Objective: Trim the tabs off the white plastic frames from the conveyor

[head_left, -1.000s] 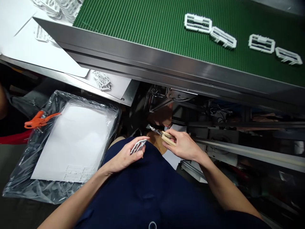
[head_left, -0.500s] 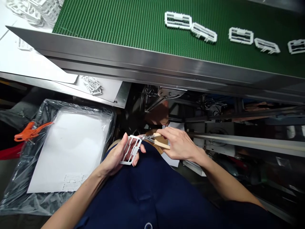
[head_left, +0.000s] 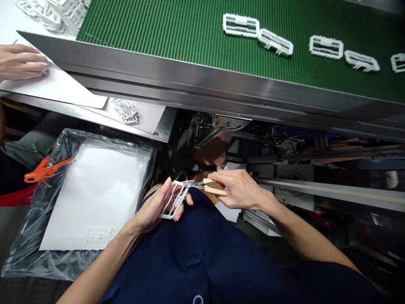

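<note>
A green mesh conveyor belt (head_left: 164, 42) fills the top of the view behind a brushed steel side rail (head_left: 190, 74), with white moulded plastic frames (head_left: 241, 25) lying on it in a loose row. Below the rail at the left, a white sheet (head_left: 57, 86) lies on a steel ledge, a small heap of similar frames (head_left: 125, 112) just beside it, and a co-worker's hand (head_left: 20, 61) rests flat on the sheet's far end. Lower left, a clear plastic bag (head_left: 19, 257) holds a white paper sheet (head_left: 95, 198), with an orange clamp (head_left: 46, 171) at its edge. Over the person's navy top (head_left: 190, 257), the left hand (head_left: 152, 207) pinches a single white plastic frame (head_left: 173, 200) between thumb and fingers. The right hand (head_left: 240, 190) grips pale-handled snips (head_left: 207, 189) with fingers wrapped over the handles, the steel tips at the frame's right edge. It is hard to tell from this angle whether the tips are biting the plastic or only touching it.
</note>
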Demonstrator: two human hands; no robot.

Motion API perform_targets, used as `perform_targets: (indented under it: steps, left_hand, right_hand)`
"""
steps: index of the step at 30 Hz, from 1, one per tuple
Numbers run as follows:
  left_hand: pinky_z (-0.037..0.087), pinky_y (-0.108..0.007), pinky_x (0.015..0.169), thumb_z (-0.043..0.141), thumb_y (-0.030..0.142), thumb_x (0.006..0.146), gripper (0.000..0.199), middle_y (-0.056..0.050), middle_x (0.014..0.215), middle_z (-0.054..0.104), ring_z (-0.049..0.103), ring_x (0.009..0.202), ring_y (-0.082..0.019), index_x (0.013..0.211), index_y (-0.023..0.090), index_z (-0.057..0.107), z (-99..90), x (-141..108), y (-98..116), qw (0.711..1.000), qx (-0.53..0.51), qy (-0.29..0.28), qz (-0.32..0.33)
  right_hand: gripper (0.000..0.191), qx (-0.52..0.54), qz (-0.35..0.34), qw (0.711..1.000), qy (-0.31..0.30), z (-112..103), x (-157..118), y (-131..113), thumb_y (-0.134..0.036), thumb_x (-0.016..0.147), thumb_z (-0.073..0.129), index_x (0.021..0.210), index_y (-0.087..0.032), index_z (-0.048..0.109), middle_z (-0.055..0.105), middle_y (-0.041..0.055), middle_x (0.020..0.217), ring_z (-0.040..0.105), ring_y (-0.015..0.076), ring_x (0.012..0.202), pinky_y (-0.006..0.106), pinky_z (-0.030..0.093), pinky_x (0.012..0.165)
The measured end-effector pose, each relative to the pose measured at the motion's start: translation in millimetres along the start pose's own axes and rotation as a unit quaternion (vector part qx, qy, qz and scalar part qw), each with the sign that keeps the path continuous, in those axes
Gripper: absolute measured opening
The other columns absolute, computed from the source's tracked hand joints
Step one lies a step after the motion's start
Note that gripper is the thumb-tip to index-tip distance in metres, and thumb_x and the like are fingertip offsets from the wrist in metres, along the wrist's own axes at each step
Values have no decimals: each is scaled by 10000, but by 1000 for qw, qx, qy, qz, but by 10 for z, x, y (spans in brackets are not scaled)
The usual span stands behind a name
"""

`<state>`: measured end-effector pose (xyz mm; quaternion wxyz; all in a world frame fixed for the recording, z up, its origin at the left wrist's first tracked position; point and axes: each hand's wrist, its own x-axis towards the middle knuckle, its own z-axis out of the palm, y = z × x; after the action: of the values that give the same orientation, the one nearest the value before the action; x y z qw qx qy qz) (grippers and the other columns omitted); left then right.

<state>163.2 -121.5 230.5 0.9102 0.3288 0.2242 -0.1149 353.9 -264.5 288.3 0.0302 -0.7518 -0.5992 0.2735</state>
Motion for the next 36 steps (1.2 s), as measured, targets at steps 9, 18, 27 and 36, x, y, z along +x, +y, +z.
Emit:
perform_targets:
  steps: [9, 18, 27, 36]
  left_hand:
    - [515, -340, 688, 308, 406, 954, 440, -119, 887, 619, 613, 728, -206, 1181, 117, 549, -20, 83, 98, 976, -213, 36, 6]
    - [505, -214, 532, 719, 247, 754, 198, 20, 636, 561, 568, 548, -110, 725, 144, 553, 53, 416, 129, 952, -148, 238, 124]
    - [561, -337, 731, 451, 268, 929, 266, -135, 861, 685, 668, 811, -228, 877, 72, 623, 149, 426, 309, 953, -209, 196, 96]
    - [554, -418, 768, 445, 237, 918, 241, -186, 971, 678, 632, 982, -318, 886, 73, 619, 133, 397, 373, 951, -228, 185, 92]
  right_hand:
    - [216, 296, 133, 943, 79, 240, 150, -8, -396, 797, 562, 807, -183, 532, 549, -23, 681, 463, 95, 589, 221, 324, 563]
    - [259, 543, 130, 814, 158, 542, 372, -455, -335, 710, 686, 838, -197, 509, 539, -31, 741, 501, 97, 635, 231, 431, 615]
    - [361, 689, 121, 696, 161, 601, 431, -266, -334, 640, 760, 896, -203, 542, 530, -6, 830, 527, 109, 683, 246, 463, 613]
    - [258, 543, 127, 793, 245, 175, 320, -30, -372, 773, 646, 887, -188, 506, 557, -19, 668, 483, 83, 514, 215, 385, 465]
